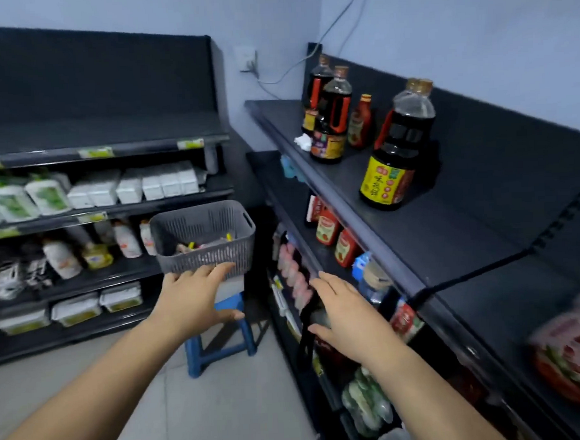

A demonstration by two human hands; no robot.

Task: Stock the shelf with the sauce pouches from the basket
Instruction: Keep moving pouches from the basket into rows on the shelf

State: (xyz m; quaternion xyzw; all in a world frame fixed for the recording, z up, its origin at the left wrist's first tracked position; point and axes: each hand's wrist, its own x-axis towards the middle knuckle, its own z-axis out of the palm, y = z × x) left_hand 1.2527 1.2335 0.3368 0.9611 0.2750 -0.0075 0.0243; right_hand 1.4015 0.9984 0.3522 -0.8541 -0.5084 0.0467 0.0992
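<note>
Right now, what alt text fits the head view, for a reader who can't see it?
Two open, empty hands, the left hand and the right hand, reach toward a grey basket of sauce pouches on a blue stool in the corner. The dark shelf on the right carries dark sauce bottles on top and red sauce packs below.

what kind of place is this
Probably a small grocery shop: dark shelving with price tags on the rails, big sauce bottles on the top shelf, and a grey basket of stock on a blue stool.
</note>
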